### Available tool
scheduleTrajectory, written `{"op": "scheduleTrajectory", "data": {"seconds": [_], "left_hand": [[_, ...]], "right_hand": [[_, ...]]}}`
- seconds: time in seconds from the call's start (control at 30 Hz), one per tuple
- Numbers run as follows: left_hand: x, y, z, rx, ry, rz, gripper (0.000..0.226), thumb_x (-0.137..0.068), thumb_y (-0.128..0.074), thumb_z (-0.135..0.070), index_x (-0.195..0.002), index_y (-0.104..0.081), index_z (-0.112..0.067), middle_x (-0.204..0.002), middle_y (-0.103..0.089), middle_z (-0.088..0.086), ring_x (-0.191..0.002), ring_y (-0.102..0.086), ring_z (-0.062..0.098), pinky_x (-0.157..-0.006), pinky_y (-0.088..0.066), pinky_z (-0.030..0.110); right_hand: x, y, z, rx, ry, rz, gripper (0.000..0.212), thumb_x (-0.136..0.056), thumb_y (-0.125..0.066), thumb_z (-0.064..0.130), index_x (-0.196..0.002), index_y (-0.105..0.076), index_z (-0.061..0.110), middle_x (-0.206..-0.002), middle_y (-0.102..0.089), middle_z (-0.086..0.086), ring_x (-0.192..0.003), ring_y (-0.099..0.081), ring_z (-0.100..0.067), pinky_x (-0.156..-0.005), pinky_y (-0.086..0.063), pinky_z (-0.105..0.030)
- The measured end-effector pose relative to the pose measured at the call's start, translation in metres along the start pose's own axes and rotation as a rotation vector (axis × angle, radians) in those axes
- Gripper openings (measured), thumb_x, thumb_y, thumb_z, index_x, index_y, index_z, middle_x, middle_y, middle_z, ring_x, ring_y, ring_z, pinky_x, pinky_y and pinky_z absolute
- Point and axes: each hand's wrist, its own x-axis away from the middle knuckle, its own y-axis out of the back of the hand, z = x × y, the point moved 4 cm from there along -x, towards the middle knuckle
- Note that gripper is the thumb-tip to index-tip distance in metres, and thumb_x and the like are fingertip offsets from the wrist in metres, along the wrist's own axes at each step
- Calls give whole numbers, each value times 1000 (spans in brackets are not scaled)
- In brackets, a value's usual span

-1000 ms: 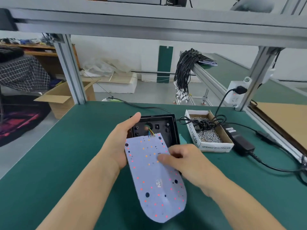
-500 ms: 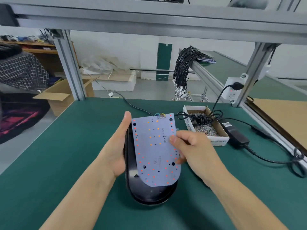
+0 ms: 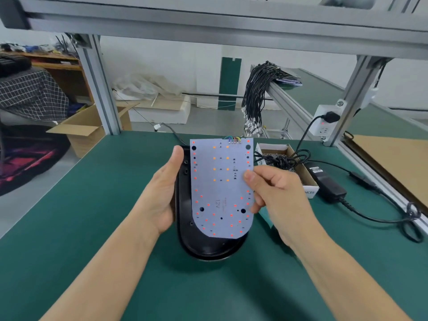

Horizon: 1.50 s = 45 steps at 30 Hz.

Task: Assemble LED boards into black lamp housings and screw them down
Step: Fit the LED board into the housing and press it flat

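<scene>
Housing [image 3: 209, 247] black, centre frame on the green mat [image 3: 69, 216], rounded end nearest. Left hand [image 3: 162, 193] grips its left edge, thumb up along the rim. Board [image 3: 220, 188] held over the housing, LED face up, rounded end toward the lower frame, roughly lined up with the shell but not seated; the housing's left rim and near end still show beyond it. Right hand [image 3: 275, 195] pinches the board's right edge, thumb on top. Coloured wires [image 3: 234, 139] at the board's far edge. No screws visible in the board's holes.

Judged stage: early. Board being fitted; seating and all screwing left for this unit.

Right of centre, box [image 3: 308, 177] of small metal parts, likely screws, with a cable coil [image 3: 280, 159] lying across it. Power adapter [image 3: 326, 184] just beyond. No screwdriver in view.
</scene>
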Motion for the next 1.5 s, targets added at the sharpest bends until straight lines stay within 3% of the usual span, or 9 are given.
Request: {"op": "scheduleTrajectory", "data": {"seconds": [0.3, 0.4, 0.53, 0.67, 0.9, 0.97, 1.07, 1.17, 1.5], "left_hand": [[-5, -3, 4, 33, 70, -20, 59, -68, -50, -70, -95, -79, -25, -111, -73, 2, -100, -70, 17, -69, -60, 31], [-7, -2, 3, 57, 72, -31, 65, -68, -51, -69, -100, -78, -20, -112, -72, 5, -100, -70, 19, -69, -59, 32], [-9, 4, 9, 44, 121, -65, 76, -69, -52, -69, -115, -69, -11, -116, -70, 9, -104, -68, 24, -80, -55, 39], [-6, -3, 9, 79, 88, -29, 74, -67, -55, -70, -108, -74, -11, -113, -71, 10, -101, -70, 24, -74, -58, 35], [-11, -12, 3, -93, -52, -191, 28, -70, -76, -26, -90, -67, -8, -85, -75, 11, -68, -72, 24, -56, -58, 35], [-10, -6, 1, -114, -101, -219, 28, -66, -77, -28, -86, -68, -10, -84, -75, 10, -70, -72, 24, -59, -59, 36], [-7, -1, -2, -132, -160, -211, 33, -61, -78, -31, -86, -69, -11, -87, -75, 10, -73, -72, 25, -61, -59, 37], [-6, -5, -3, -153, -167, -186, 33, -60, -80, -31, -84, -71, -11, -90, -75, 12, -75, -72, 27, -63, -60, 38], [-2, -3, -6, -183, -223, -316, 6, -77, -77, -13, -73, -73, -15, -79, -75, 9, -66, -71, 24, -58, -59, 36]], "right_hand": [[-5, -5, -2, 204, 87, 39, 43, -96, -55, 10, -56, -57, 27, -48, -42, 10, -45, -49, -9, -53, -44, -19], [-6, -6, -1, 340, 98, 63, 29, -96, -56, 11, -67, -59, 10, -48, -46, 4, -47, -51, -10, -56, -49, -27], [1, -10, -3, 572, 111, 122, 35, -96, -55, 17, -69, -46, -2, -58, -54, -17, -58, -48, -32, -61, -41, -38], [3, -13, 3, 960, 105, 70, 34, -99, -49, 30, -70, -47, 11, -64, -49, -4, -69, -43, -30, -60, -27, -37], [-9, -10, 17, 1188, 55, -10, 34, -87, -60, 42, -67, -51, 16, -62, -44, 1, -71, -50, -30, -59, -28, -31], [-14, 0, 15, 1100, 57, -121, 39, -75, -72, 51, -78, -47, 21, -74, -48, 7, -76, -54, -23, -61, -30, -32], [-18, 3, -5, 452, -203, -5, 51, -74, -80, 39, -112, -51, 21, -108, -60, 8, -96, -59, -13, -83, -45, -31], [-12, -16, -23, -120, -311, 106, 21, -90, -66, 18, -110, -66, 12, -110, -72, -4, -105, -66, -24, -98, -49, -40], [-14, -33, -26, -275, -323, -115, 24, -90, -58, 7, -100, -53, -14, -102, -61, -35, -77, -56, -25, -77, -48, -42]]}}
